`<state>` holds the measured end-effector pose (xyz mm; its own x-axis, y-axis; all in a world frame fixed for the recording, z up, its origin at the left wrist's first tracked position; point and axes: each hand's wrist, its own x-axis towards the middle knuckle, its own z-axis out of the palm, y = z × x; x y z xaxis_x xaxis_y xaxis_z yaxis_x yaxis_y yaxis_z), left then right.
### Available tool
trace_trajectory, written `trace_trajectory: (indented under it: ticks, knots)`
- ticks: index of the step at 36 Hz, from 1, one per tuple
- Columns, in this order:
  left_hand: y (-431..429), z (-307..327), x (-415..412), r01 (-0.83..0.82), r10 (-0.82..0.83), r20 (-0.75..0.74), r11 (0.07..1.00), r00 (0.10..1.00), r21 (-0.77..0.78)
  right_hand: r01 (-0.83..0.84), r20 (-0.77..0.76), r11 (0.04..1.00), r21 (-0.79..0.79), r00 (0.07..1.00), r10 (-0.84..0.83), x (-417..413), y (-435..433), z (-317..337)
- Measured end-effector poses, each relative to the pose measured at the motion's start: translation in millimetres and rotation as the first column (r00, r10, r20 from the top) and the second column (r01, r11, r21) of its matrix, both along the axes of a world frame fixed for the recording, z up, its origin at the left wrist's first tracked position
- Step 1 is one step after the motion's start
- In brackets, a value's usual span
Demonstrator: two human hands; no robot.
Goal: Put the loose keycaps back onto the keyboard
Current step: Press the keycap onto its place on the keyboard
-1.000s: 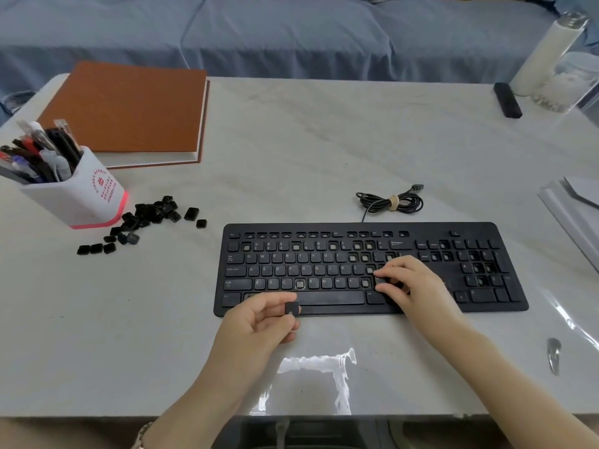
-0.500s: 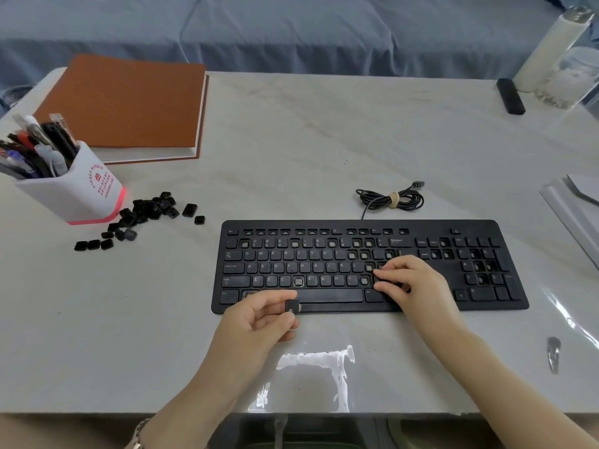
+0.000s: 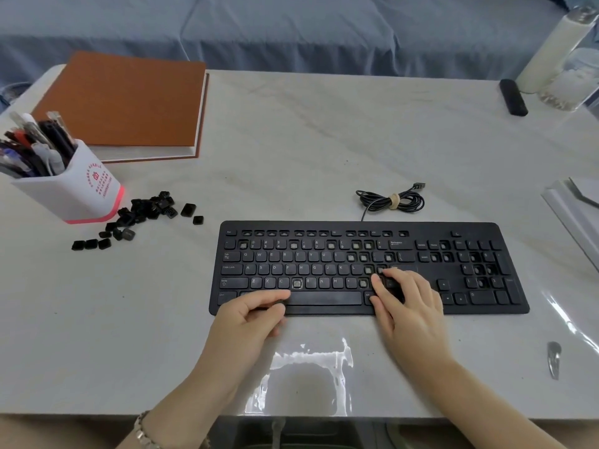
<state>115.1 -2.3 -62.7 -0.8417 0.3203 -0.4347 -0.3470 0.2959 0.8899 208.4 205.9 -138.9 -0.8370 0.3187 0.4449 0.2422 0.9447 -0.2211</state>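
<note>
Pinched between thumb and forefinger of the left hand (image 3: 246, 319): a small black keycap (image 3: 275, 307), blurred, low in the frame just left of centre, over the keyboard's (image 3: 369, 270) near edge by the left end of the space bar. Spread flat on the keys right of centre: the right hand (image 3: 405, 303), fingers extended, holding nothing visible. Scattered across the keyboard: many bare sockets without caps. Heaped at middle left: the loose keycaps (image 3: 146, 212), on the table (image 3: 324, 140) beside a white pen holder (image 3: 74, 189). Upper left: a brown notebook (image 3: 126, 102). Above the keyboard: its coiled cable (image 3: 389, 200).
</note>
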Motion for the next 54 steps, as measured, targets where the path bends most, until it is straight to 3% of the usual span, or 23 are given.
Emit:
trace_trajectory:
  ticks: [7,12,19,26,30,44,54]
  knots:
    - [5,-1,-10,0.108,-0.125,-0.188,0.989,0.974,-0.100,0.021,0.024,1.000,0.019,0.999,-0.022,1,-1,-1]
    - [8,-7,-15,0.132,-0.184,-0.341,0.977,0.922,-0.170,0.051,-0.039,0.993,-0.105,0.998,-0.055,-6,-2,1]
    - [13,-12,-21,0.140,-0.222,-0.433,0.967,0.874,-0.215,0.109,-0.100,0.988,-0.105,0.988,-0.120,-22,-1,-4]
    - [24,-29,-31,0.161,-0.382,-0.589,0.905,0.712,-0.393,0.107,-0.114,0.990,-0.091,0.987,-0.117,-21,-1,-5]
    - [27,-38,-35,0.159,-0.393,-0.604,0.901,0.693,-0.404,0.107,-0.112,0.990,-0.089,0.987,-0.117,-21,-1,-5]
    - [29,-38,-39,0.152,-0.335,-0.565,0.926,0.754,-0.346,0.097,-0.096,0.991,-0.091,0.990,-0.106,-21,-1,-4]
    - [30,-34,-43,0.192,-0.400,-0.550,0.898,0.733,-0.397,0.103,-0.084,0.991,-0.090,0.990,-0.111,-21,0,-6]
